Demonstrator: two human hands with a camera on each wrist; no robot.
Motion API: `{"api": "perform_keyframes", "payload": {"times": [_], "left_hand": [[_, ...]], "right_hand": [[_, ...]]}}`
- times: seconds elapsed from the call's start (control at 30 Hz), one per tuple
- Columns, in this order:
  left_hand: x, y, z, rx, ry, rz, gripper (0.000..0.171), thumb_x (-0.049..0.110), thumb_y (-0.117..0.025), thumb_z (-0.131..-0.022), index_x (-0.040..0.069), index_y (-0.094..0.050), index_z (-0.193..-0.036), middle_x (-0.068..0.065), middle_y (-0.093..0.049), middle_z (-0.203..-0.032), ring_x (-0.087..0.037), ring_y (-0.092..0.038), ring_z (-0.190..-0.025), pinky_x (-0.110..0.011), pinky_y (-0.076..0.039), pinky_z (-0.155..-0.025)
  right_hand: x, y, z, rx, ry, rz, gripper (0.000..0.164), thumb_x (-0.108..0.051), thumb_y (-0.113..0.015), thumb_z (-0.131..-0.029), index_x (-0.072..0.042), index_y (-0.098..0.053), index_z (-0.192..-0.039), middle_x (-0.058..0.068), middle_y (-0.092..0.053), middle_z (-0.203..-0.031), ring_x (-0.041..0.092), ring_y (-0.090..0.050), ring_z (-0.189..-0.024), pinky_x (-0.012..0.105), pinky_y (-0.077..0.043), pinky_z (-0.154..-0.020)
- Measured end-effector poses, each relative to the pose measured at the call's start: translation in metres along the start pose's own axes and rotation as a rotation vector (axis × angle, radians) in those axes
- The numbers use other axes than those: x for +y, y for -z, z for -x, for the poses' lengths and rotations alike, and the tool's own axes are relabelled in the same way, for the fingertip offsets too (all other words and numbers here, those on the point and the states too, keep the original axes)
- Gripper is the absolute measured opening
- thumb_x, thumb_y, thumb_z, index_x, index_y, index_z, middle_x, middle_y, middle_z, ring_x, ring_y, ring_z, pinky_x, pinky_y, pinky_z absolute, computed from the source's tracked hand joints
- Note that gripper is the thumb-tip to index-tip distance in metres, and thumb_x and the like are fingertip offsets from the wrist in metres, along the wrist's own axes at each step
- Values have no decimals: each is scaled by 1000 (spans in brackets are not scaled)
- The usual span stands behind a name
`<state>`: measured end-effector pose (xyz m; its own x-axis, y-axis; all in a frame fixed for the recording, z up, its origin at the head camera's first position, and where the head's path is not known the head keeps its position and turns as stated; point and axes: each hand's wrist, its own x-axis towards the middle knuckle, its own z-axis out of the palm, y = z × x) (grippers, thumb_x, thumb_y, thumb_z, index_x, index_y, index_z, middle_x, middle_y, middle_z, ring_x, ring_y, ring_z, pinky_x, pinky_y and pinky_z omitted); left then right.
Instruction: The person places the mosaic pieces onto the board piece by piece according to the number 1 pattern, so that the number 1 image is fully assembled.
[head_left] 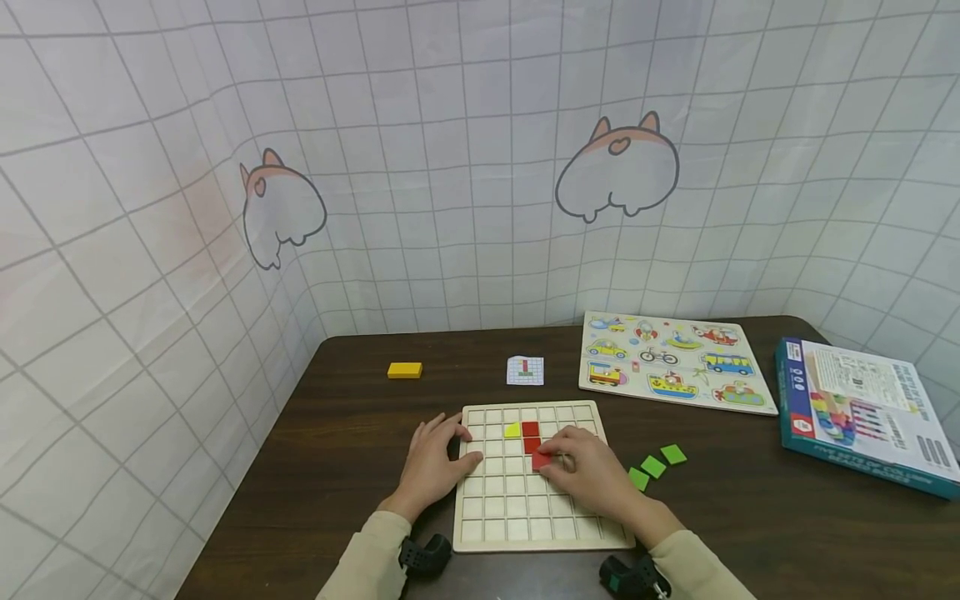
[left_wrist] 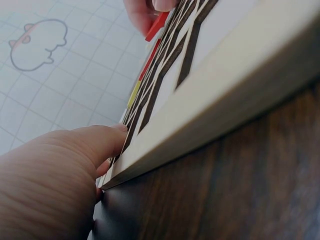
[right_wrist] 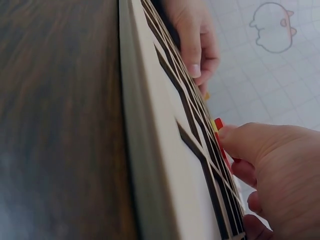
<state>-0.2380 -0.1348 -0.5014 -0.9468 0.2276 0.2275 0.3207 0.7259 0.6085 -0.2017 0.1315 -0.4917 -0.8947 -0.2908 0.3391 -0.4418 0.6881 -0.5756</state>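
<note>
A pale wooden grid board (head_left: 495, 508) lies on the dark table. My left hand (head_left: 433, 462) holds the board's left edge, the thumb on top and other fingers along the side. Between thumb and fingertips my right hand (head_left: 592, 471) pinches a red square tile (head_left: 540, 462) over the middle of the grid. In the left wrist view this red tile (left_wrist: 157, 26) is tilted over the board. Two more red tiles, an upper one (head_left: 531, 429) and a lower one (head_left: 532, 446), sit in cells just above it. Beside the upper one is a yellow piece (head_left: 512, 430) with a slanted side.
Right of the board lie several green square tiles, one of them the middle tile (head_left: 652, 467). Behind the board are a small printed pattern card (head_left: 525, 371) and a yellow block (head_left: 405, 370). A vehicle picture board (head_left: 660, 357) and a boxed set (head_left: 870, 417) occupy the right side.
</note>
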Motion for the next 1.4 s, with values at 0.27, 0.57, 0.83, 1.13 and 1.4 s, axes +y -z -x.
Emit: {"api": "perform_keyframes", "payload": {"times": [0.27,0.57,0.83,1.13,1.4], "left_hand": [[0,0,0,-2,-2,2,21,33,-75,-85,21,-61,-96,-10,-50,-146,-37,-33,-141,-59,-11,-118],[0,-1,-1,-8,-2,4,21,33,-74,-86,21,-61,-96,-10,-50,-146,-36,-33,-141,-59,-11,-118],[-1,-2,-2,-9,-12,-4,21,33,-74,-85,21,-61,-96,-10,-50,-145,-37,-33,-141,-59,-11,-118],[0,1,-1,-5,-3,-2,21,33,-75,-85,21,-61,-96,-11,-50,-145,-37,-33,-141,-60,-11,-117],[1,2,0,-8,-5,4,21,33,-74,-86,20,-61,-96,-11,-50,-145,-37,-33,-141,-60,-11,-117]], "right_hand": [[-1,-6,-1,-3,13,3,17,-22,-79,-83,-23,-75,-99,-14,-61,-94,7,-52,-88,28,-47,-74],[0,-8,-3,5,19,9,17,-22,-80,-82,-24,-75,-98,-15,-60,-93,5,-52,-86,26,-46,-72],[0,-9,-3,18,45,27,19,-21,-80,-81,-23,-75,-99,-14,-60,-94,6,-52,-85,25,-44,-70],[-4,-10,-4,30,34,39,21,-21,-80,-80,-22,-75,-100,-14,-60,-94,6,-52,-86,27,-45,-72],[-3,-12,-4,24,5,-7,22,-21,-81,-80,-22,-75,-101,-14,-59,-94,6,-52,-83,24,-43,-69]]}}
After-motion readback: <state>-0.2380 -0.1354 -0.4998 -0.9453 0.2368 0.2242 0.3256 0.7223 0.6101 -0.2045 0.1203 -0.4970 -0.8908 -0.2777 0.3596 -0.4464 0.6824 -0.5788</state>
